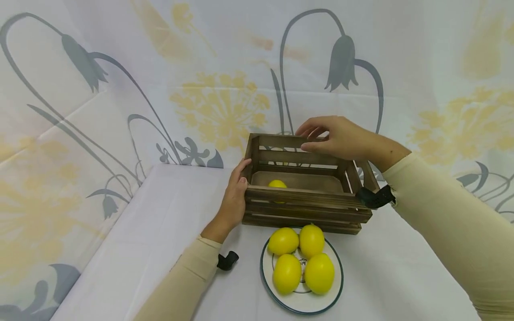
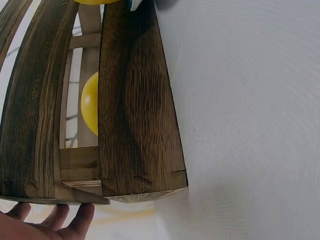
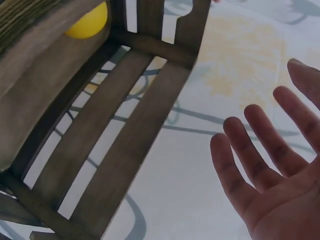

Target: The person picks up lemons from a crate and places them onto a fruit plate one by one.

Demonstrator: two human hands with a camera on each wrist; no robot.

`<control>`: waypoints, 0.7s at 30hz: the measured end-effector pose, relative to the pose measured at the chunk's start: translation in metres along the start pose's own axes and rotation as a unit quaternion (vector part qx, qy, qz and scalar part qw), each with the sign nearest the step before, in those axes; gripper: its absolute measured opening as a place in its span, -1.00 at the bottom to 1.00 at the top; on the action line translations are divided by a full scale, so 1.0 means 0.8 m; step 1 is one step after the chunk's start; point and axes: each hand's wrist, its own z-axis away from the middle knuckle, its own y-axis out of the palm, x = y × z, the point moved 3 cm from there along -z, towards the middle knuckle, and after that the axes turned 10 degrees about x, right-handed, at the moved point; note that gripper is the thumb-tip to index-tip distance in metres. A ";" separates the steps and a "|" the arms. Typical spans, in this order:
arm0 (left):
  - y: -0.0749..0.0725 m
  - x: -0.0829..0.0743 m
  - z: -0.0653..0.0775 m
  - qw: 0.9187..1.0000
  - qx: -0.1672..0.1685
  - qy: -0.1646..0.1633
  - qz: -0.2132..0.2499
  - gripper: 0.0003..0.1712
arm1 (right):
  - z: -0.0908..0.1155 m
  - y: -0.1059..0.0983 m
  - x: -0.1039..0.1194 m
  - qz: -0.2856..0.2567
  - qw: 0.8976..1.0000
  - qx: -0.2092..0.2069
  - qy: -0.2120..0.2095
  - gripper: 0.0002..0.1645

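Observation:
A dark wooden slatted crate [image 1: 305,196] stands upright on the white cloth. One lemon [image 1: 277,183] lies inside it toward the left; in the left wrist view the lemon [image 2: 90,104] shows through a gap between slats. My left hand [image 1: 233,200] rests against the crate's left end, its fingertips touching the end panel. Above the crate's back right part hovers my right hand [image 1: 341,137], its fingers loosely bent and holding nothing. In the right wrist view, the right hand [image 3: 280,185] is apart from the slats. Several lemons [image 1: 319,273] sit on a round plate [image 1: 301,307] in front of the crate.
A white cloth [image 1: 192,196] covers the table. Behind it hangs a curtain [image 1: 249,53] printed with grey and yellow flowers, close to the crate's back. Black wrist mounts [image 1: 227,261] stick out from both sleeves.

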 end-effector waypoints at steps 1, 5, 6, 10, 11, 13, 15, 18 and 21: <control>0.001 0.000 0.000 1.000 0.001 -0.002 0.001 -0.36 | -0.002 -0.001 -0.002 -0.006 1.000 0.005 -0.001 -0.59; 0.003 0.000 0.002 1.000 0.002 -0.011 0.002 -0.36 | -0.010 -0.004 -0.008 -0.009 1.000 0.020 -0.007 -0.60; 0.003 -0.001 0.003 1.000 0.001 -0.011 0.001 -0.36 | -0.012 -0.004 -0.009 -0.009 1.000 0.024 -0.007 -0.60; 0.004 -0.004 0.003 1.000 0.001 -0.006 -0.001 -0.37 | -0.018 -0.003 -0.013 -0.011 0.999 0.050 0.001 -0.60; 0.004 -0.004 0.002 1.000 0.001 -0.003 0.000 -0.37 | -0.019 -0.002 -0.014 -0.015 0.998 0.061 0.002 -0.59; 0.004 -0.006 0.000 1.000 0.004 0.002 0.001 -0.37 | -0.022 0.000 -0.015 -0.024 0.996 0.083 0.005 -0.59; 0.005 -0.007 -0.001 1.000 0.005 0.005 0.003 -0.37 | -0.026 0.003 -0.017 -0.033 0.994 0.107 0.008 -0.58; 0.005 -0.008 -0.003 1.000 0.004 0.004 0.004 -0.37 | -0.033 0.007 -0.021 -0.041 0.990 0.136 0.018 -0.57; 0.009 -0.007 -0.003 1.000 0.001 0.001 0.005 -0.37 | -0.039 0.010 -0.026 -0.038 0.986 0.158 0.030 -0.55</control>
